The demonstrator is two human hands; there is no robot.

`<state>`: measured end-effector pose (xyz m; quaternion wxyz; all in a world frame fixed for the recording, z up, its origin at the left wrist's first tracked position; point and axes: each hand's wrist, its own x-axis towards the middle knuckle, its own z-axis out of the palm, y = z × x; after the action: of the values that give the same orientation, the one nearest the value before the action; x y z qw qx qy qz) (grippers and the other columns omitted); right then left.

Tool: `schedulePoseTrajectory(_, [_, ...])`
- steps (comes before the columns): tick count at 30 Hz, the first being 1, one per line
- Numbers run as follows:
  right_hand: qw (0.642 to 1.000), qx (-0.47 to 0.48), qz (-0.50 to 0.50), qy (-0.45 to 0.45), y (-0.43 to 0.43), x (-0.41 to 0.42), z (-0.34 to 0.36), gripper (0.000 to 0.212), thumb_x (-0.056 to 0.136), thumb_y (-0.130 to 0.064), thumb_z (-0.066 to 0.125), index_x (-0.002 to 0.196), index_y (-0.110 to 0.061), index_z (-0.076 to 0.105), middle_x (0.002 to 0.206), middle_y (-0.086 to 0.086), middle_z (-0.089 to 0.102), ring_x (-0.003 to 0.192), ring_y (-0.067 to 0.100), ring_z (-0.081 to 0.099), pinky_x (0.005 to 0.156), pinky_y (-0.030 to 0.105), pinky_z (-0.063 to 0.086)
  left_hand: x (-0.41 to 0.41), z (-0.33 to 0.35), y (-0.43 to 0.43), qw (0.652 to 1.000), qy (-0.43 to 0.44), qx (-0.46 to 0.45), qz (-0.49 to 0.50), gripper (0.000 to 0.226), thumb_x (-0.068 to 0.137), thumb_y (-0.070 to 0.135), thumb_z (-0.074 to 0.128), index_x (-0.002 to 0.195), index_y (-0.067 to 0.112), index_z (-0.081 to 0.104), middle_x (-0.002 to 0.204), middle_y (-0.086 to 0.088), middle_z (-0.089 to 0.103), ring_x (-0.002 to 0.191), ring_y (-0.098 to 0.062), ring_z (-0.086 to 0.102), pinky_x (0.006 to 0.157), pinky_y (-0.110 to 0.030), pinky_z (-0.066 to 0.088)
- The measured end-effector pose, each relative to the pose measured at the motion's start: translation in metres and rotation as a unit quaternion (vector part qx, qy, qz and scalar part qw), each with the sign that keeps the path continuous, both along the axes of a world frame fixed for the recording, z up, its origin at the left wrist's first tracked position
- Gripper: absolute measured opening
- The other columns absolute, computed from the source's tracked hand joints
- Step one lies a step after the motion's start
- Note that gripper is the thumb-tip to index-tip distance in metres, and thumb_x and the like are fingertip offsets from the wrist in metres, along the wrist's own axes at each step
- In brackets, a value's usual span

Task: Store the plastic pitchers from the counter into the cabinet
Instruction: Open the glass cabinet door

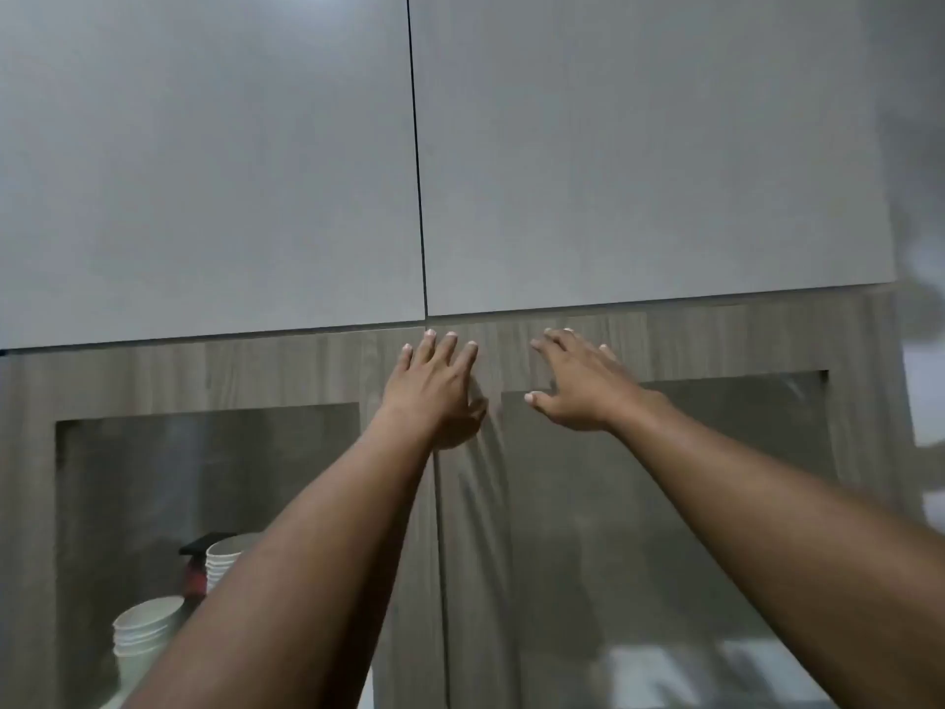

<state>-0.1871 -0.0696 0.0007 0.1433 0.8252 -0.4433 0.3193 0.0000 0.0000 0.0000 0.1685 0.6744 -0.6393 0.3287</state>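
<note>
Two wood-grain cabinet doors with glass panels fill the lower view, the left door (286, 371) and the right door (716, 340), both closed. My left hand (434, 386) lies flat near the top inner corner of the left door, fingers spread. My right hand (572, 386) rests with fingers apart on the top rail of the right door. Neither hand holds anything. No plastic pitcher is in view.
Above the wood doors are two plain grey upper cabinet doors (639, 145), closed, split by a dark seam. Behind the left glass panel stand stacked white bowls (145, 629), a second white stack (225, 557) and a dark red item (194, 575).
</note>
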Motion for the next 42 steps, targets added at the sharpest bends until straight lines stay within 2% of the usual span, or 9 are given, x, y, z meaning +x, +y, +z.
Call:
schedulePoseTrajectory(5, [0.994, -0.106, 0.006, 0.01, -0.023, 0.011, 0.008, 0.076, 0.091, -0.048, 0.053, 0.156, -0.02, 0.024, 0.164, 0.002, 0.02, 0.153, 0.024, 0.016, 0.122, 0.055, 0.016, 0.008, 0.008, -0.028, 0.999, -0.018, -0.038, 0.024, 0.087, 0.097, 0.053, 0.051, 0.164, 0.017, 0.009, 0.173, -0.009, 0.007, 0.16, -0.031, 0.002, 0.129, -0.052, 0.006])
schedulePoseTrajectory(12, [0.993, -0.116, -0.007, -0.01, -0.022, 0.024, 0.024, 0.071, 0.085, -0.047, 0.054, 0.148, -0.019, 0.036, 0.148, 0.003, 0.043, 0.139, 0.024, 0.038, 0.107, 0.053, 0.032, 0.009, 0.008, -0.034, 0.995, -0.014, -0.098, 0.012, 0.085, 0.094, 0.047, 0.053, 0.163, 0.018, 0.015, 0.166, -0.01, 0.026, 0.155, -0.03, 0.021, 0.126, -0.047, 0.02])
schedulePoseTrajectory(18, [0.992, -0.11, -0.013, -0.06, 0.01, 0.023, 0.024, 0.06, 0.082, -0.046, 0.055, 0.135, -0.019, 0.047, 0.138, 0.003, 0.051, 0.132, 0.024, 0.043, 0.102, 0.054, 0.035, -0.004, 0.011, -0.002, 0.991, -0.016, -0.135, 0.0, 0.072, 0.089, 0.043, 0.057, 0.153, 0.018, 0.033, 0.148, -0.01, 0.044, 0.14, -0.031, 0.038, 0.11, -0.043, 0.036])
schedulePoseTrajectory(23, [0.975, -0.153, 0.021, -0.159, 0.052, 0.007, 0.01, 0.05, 0.088, -0.049, 0.049, 0.13, -0.022, 0.049, 0.132, 0.0, 0.054, 0.127, 0.021, 0.046, 0.097, 0.049, 0.039, -0.02, 0.002, 0.048, 0.974, -0.056, -0.217, -0.034, 0.06, 0.085, 0.034, 0.058, 0.141, 0.013, 0.05, 0.132, -0.014, 0.056, 0.125, -0.036, 0.048, 0.095, -0.046, 0.045])
schedulePoseTrajectory(27, [0.959, -0.17, 0.036, -0.224, 0.096, -0.017, 0.006, 0.043, 0.089, -0.052, 0.048, 0.12, -0.023, 0.052, 0.123, -0.001, 0.058, 0.121, 0.023, 0.05, 0.094, 0.048, 0.039, -0.043, -0.003, 0.093, 0.942, -0.062, -0.303, -0.131, 0.053, 0.082, 0.03, 0.055, 0.129, 0.007, 0.062, 0.119, -0.017, 0.061, 0.115, -0.038, 0.052, 0.083, -0.047, 0.048])
schedulePoseTrajectory(31, [0.943, -0.183, 0.057, -0.271, 0.139, -0.049, 0.006, 0.037, 0.091, -0.053, 0.046, 0.109, -0.022, 0.053, 0.109, -0.003, 0.059, 0.107, 0.022, 0.054, 0.086, 0.041, 0.039, -0.084, 0.0, 0.135, 0.902, -0.018, -0.355, -0.246, 0.049, 0.084, 0.029, 0.048, 0.119, 0.002, 0.069, 0.113, -0.02, 0.066, 0.111, -0.041, 0.056, 0.081, -0.046, 0.051])
schedulePoseTrajectory(35, [0.927, -0.153, 0.106, -0.324, 0.18, -0.092, 0.01, 0.04, 0.093, -0.054, 0.043, 0.104, -0.017, 0.056, 0.099, -0.001, 0.06, 0.096, 0.022, 0.059, 0.085, 0.049, 0.052, -0.134, 0.008, 0.173, 0.853, 0.025, -0.396, -0.34, 0.046, 0.086, 0.023, 0.044, 0.115, 0.001, 0.072, 0.099, -0.02, 0.071, 0.097, -0.039, 0.062, 0.073, -0.038, 0.049])
schedulePoseTrajectory(39, [0.904, -0.113, 0.149, -0.385, 0.221, -0.14, 0.011, 0.035, 0.097, -0.045, 0.046, 0.104, -0.012, 0.057, 0.099, 0.009, 0.064, 0.094, 0.025, 0.062, 0.085, 0.044, 0.054, -0.194, 0.01, 0.206, 0.799, 0.138, -0.39, -0.437, 0.044, 0.085, 0.024, 0.045, 0.111, 0.001, 0.072, 0.101, -0.016, 0.074, 0.094, -0.033, 0.065, 0.078, -0.031, 0.047])
schedulePoseTrajectory(42, [0.882, -0.062, 0.17, -0.434, 0.247, -0.182, 0.013, 0.039, 0.095, -0.049, 0.048, 0.102, -0.012, 0.059, 0.095, 0.013, 0.064, 0.089, 0.032, 0.062, 0.082, 0.05, 0.055, -0.246, 0.005, 0.23, 0.735, 0.239, -0.38, -0.508, 0.04, 0.09, 0.022, 0.046, 0.112, 0.0, 0.072, 0.104, -0.014, 0.075, 0.095, -0.025, 0.068, 0.081, -0.029, 0.05])
